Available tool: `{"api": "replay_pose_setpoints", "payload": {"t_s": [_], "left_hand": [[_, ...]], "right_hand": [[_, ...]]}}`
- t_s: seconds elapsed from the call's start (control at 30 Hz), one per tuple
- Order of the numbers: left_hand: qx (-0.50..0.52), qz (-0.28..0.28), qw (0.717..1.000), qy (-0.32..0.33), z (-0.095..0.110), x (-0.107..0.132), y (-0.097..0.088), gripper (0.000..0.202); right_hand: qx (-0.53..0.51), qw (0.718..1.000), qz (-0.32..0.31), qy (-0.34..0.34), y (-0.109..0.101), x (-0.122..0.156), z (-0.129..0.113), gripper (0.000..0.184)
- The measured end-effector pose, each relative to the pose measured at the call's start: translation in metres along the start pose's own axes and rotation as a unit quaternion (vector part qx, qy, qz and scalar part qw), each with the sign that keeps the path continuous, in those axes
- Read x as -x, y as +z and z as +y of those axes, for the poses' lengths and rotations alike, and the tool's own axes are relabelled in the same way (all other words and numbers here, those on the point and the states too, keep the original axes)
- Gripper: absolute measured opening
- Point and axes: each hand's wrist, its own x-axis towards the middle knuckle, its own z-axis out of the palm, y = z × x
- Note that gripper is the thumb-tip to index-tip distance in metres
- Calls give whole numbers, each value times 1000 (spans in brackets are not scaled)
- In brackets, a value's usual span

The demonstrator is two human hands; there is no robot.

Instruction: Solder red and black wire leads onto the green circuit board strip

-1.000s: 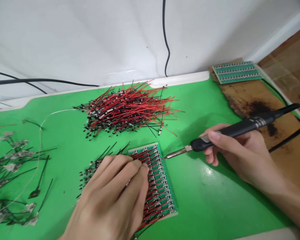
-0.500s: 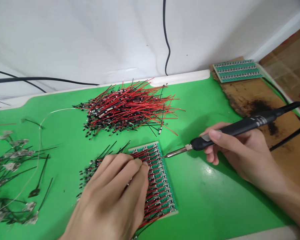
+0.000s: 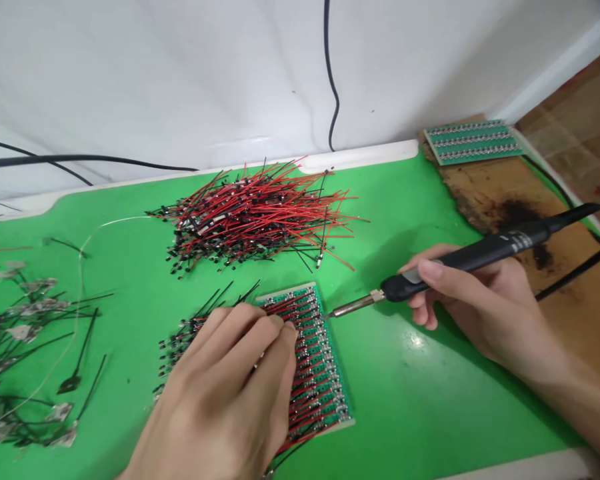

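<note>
Hands (image 3: 225,380) (image 3: 473,307) on wires (image 3: 280,313) and soldering iron (image 3: 460,261)

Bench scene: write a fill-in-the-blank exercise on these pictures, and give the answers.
1. The right hand grips a black-handled ____.
2. The left hand presses on wires lying across a green ____.
3. The loose pile of wires on the green bench top is red and ____.
4. The second green board, at the top right, carries ____ rows of parts.

Answers: soldering iron; circuit board; black; three.
</note>
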Motion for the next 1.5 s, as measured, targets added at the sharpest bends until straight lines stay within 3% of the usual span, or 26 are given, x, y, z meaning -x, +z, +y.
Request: {"api": "replay_pose_setpoints", "payload": {"t_s": [0.63, 0.8, 1.0, 1.1, 1.2, 1.27, 1.3, 1.4, 1.5], "left_hand": [[36, 16, 999, -16, 0, 4, 5, 20], [70, 28, 997, -28, -1, 5, 7, 14], [81, 47, 995, -25, -8, -2, 14, 18], [86, 61, 994, -24, -9, -3, 9, 17], [70, 115, 986, -100, -15, 14, -13, 17], [0, 145, 967, -212, -26, 40, -33, 16], [-52, 177, 943, -275, -33, 55, -42, 12], [-183, 91, 892, -403, -54, 96, -60, 22], [-170, 33, 879, -444, -65, 116, -61, 34]], "right_hand": [[-24, 999, -3, 24, -1, -1, -2, 31], [-37, 998, 39, 28, 6, 0, -5, 34], [-57, 998, 11, 28, 0, -4, -4, 35], [-47, 998, 9, 35, 0, -4, -5, 37], [-42, 997, 39, 45, 1, -2, -4, 34], [-39, 997, 45, 50, 1, -1, -3, 35], [-38, 997, 42, 52, 1, 0, -2, 36], [-37, 997, 46, 57, -1, -1, 2, 38], [-29, 997, 36, 60, -4, -2, 5, 37]]}}
